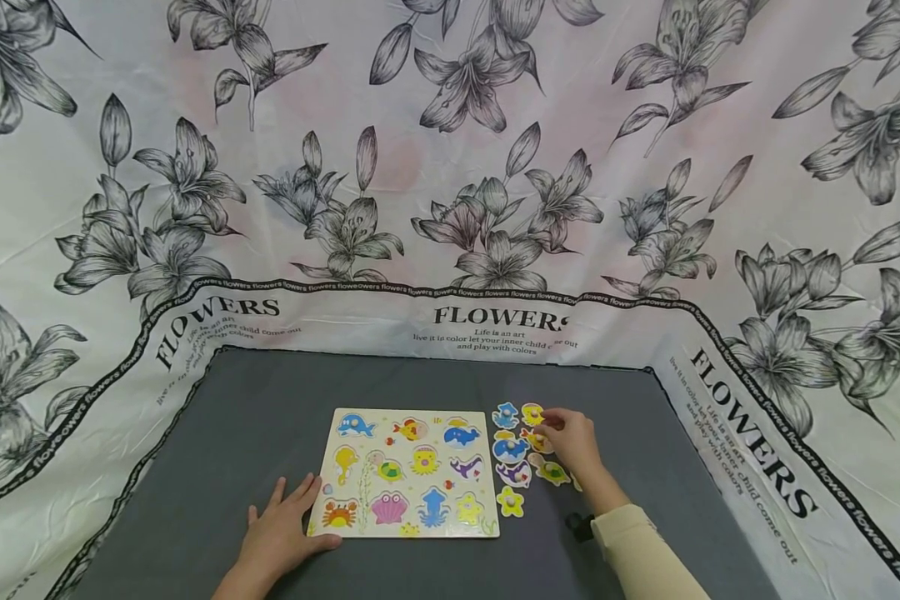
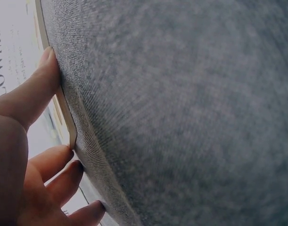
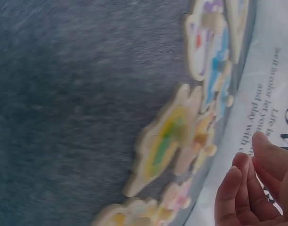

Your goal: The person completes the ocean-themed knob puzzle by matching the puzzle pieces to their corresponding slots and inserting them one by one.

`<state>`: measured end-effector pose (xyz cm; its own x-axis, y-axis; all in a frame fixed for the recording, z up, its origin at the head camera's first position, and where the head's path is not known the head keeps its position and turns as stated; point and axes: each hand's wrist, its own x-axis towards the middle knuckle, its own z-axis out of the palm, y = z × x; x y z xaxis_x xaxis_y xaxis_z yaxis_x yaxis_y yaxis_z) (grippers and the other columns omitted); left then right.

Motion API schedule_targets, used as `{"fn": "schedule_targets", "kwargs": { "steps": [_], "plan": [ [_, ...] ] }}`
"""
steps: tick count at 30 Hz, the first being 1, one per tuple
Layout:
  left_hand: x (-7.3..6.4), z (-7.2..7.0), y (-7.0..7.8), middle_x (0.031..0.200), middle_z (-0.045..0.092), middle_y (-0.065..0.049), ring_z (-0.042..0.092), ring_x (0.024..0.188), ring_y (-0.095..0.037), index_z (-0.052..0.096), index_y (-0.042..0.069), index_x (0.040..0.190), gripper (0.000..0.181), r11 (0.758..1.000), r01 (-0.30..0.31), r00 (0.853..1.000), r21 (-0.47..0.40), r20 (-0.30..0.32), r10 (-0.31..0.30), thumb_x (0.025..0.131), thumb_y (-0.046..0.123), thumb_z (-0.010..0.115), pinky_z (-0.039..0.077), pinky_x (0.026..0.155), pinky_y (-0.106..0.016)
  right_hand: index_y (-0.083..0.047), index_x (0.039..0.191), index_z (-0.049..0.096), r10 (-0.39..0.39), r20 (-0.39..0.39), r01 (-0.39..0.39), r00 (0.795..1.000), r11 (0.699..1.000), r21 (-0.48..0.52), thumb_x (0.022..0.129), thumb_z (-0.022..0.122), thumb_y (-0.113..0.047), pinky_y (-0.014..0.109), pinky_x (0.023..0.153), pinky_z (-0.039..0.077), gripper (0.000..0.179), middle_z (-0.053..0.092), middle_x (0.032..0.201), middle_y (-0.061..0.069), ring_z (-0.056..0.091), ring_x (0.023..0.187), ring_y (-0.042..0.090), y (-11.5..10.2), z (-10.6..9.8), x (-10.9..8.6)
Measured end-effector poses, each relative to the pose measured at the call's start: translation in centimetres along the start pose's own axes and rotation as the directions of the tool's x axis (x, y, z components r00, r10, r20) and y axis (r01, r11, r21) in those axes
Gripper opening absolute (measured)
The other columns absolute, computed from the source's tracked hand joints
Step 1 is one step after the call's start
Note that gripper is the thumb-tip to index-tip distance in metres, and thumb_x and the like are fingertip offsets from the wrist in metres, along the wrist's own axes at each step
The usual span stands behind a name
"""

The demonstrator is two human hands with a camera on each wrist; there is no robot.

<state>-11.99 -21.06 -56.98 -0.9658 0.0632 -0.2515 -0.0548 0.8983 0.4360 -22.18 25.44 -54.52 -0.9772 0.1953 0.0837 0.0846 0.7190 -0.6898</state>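
At lower centre, the left hand (image 1: 281,529), grip splayed, touches the puzzle board (image 1: 412,483), probably steadying it, while the right hand (image 1: 572,442) (grip half-closed, apparently empty) hovers by sea-animal pieces (image 1: 510,451) lower right.

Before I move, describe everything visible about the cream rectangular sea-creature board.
The thin, cream, wood-looking rectangular board carries three rows of bright sea-creature pictures. It lies flat, face up, on dark grey cloth. The left grip touches its left and near edges; loose colourful pieces lie beside its right edge.
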Motion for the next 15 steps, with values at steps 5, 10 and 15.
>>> {"fn": "schedule_targets", "kwargs": {
  "steps": [5, 10, 15],
  "plan": [
    [0.0, -0.1, 0.1, 0.161, 0.038, -0.014, 0.017, 0.149, -0.055, 0.044, 0.013, 0.155, 0.12, 1.0, -0.001, 1.0, 0.0, 0.002, 0.001, 0.059, 0.072, 0.082, 0.01, 0.104, -0.087, 0.001, 0.109, 0.075, 0.013, 0.0, -0.013, 1.0, 0.999, -0.033, 0.088, 0.08, -0.014, 0.038, 0.075, 0.061, 0.027, 0.074, 0.095, 0.011, 0.069, 0.085, 0.022, 1.0, 0.4, 0.4],
    [0.0, -0.2, 0.2, 0.16, 0.039, -0.015, 0.017, 0.149, -0.055, 0.043, 0.013, 0.155, 0.119, 1.0, -0.002, 1.0, 0.0, 0.001, 0.002, 0.059, 0.072, 0.083, 0.011, 0.103, -0.087, 0.0, 0.103, 0.076, 0.028, 0.007, -0.028, 1.0, 0.999, -0.034, 0.087, 0.081, -0.013, 0.04, 0.077, 0.06, 0.021, 0.074, 0.096, 0.011, 0.07, 0.085, 0.023, 1.9, 0.8, 0.6],
    [0.0, -0.1, 0.2, 0.16, 0.039, -0.015, 0.017, 0.149, -0.055, 0.044, 0.013, 0.154, 0.119, 1.0, 0.002, 1.0, 0.003, 0.003, -0.002, 0.059, 0.071, 0.083, 0.011, 0.103, -0.087, 0.0, 0.103, 0.076, 0.051, 0.041, -0.049, 0.998, 0.998, -0.039, 0.086, 0.081, -0.01, 0.039, 0.076, 0.06, 0.02, 0.074, 0.095, 0.012, 0.07, 0.085, 0.023, 2.2, 1.3, 0.6]
  ]
}}
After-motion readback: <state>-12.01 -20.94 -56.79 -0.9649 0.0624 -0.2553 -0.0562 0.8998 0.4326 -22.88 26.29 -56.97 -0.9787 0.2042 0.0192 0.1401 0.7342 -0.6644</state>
